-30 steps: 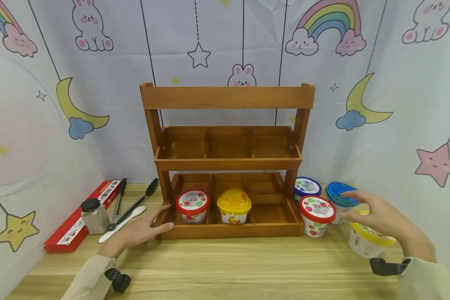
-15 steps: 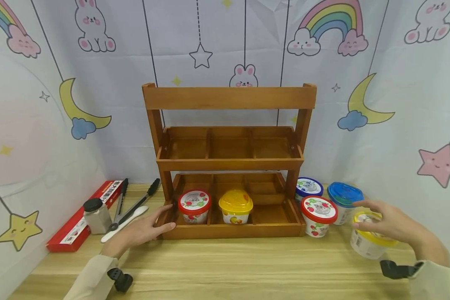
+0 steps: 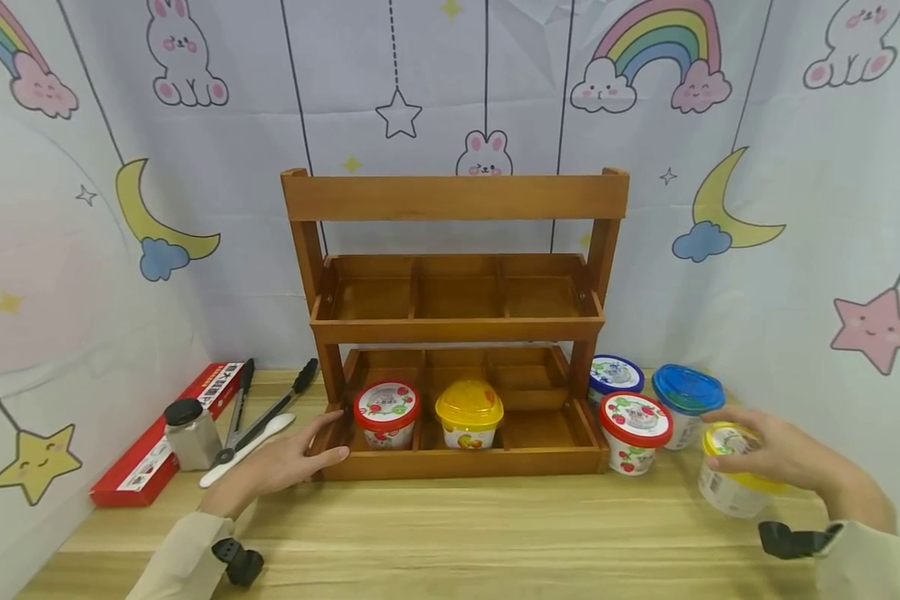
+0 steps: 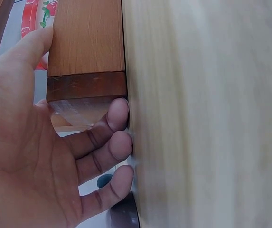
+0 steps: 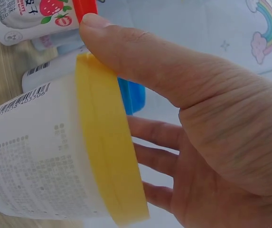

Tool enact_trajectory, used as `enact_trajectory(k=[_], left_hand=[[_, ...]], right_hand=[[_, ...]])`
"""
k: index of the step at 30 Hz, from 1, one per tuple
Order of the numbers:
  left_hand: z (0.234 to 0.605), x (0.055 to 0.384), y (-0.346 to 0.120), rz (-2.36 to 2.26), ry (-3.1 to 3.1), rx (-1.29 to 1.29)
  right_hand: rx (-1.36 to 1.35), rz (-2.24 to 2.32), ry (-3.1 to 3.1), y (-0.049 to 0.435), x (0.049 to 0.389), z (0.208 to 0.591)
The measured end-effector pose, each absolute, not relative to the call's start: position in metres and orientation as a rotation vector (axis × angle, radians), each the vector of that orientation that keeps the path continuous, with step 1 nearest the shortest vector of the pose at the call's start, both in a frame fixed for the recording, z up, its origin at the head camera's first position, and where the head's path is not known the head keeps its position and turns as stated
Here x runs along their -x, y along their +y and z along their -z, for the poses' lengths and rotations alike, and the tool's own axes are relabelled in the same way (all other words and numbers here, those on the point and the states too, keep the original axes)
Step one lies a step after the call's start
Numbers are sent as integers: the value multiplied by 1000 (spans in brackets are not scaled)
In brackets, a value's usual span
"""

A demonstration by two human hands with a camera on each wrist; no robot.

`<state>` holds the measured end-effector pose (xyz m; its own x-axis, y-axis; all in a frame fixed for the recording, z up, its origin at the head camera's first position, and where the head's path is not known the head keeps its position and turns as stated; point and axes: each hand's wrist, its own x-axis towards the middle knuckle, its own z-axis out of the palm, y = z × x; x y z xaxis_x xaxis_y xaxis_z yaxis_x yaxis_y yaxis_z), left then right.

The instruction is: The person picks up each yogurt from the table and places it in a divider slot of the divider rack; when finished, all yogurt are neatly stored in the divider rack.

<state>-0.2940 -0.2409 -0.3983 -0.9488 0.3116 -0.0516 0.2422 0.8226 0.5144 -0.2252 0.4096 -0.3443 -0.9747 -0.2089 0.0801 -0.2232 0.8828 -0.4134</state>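
Observation:
My left hand point(image 3: 281, 462) holds the lower left corner of a two-tier wooden rack point(image 3: 461, 462), thumb at the front board point(image 4: 86, 38) and bent fingers by its end. On the rack's lower tier, a red-lidded tub point(image 3: 387, 408) fills the left compartment and a yellow domed tub point(image 3: 470, 412) the middle one. At far right, my right hand point(image 3: 783, 454) spans the yellow lid of a white tub point(image 3: 735, 492). In the right wrist view its thumb lies along one side of the yellow lid point(image 5: 105, 142), fingers beyond the lid; firm contact is unclear.
Beside the rack's right side stand a blue-lidded tub point(image 3: 686, 396), a red-lidded strawberry tub point(image 3: 633, 433) and a dark-blue-lidded tub point(image 3: 613, 375). To the left lie a red box point(image 3: 138, 479), a black-capped jar point(image 3: 192, 437), tongs point(image 3: 266, 421) and a white spoon point(image 3: 243, 454).
My right hand has moved from near the blue-lidded tub toward me and to the right, down over the yellow-lidded tub. My left hand keeps its place at the rack's corner.

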Motion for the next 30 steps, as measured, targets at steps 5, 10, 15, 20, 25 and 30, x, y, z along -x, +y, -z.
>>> enact_trajectory(k=[5,10,15,20,25,30], left_hand=[[397,294,-240,-789,2874,-445],[396,293,-240,-790,2878,-449],[396,291,-242,-787,2887,-451],[397,290,-242,-797,2885,-455],[397,290,-240,-797,2870,-435],[396,291,-240,-793,2863,-430]], right_hand=[[-330,-661,-3059,410,226,344],[-373,-686,-3060,406,227,345],[-397,-692,-3037,400,228,346],[-393,-666,-3033,398,229,345],[-410,-661,-3042,395,229,342],[-473,-690,-3011,390,227,339]])
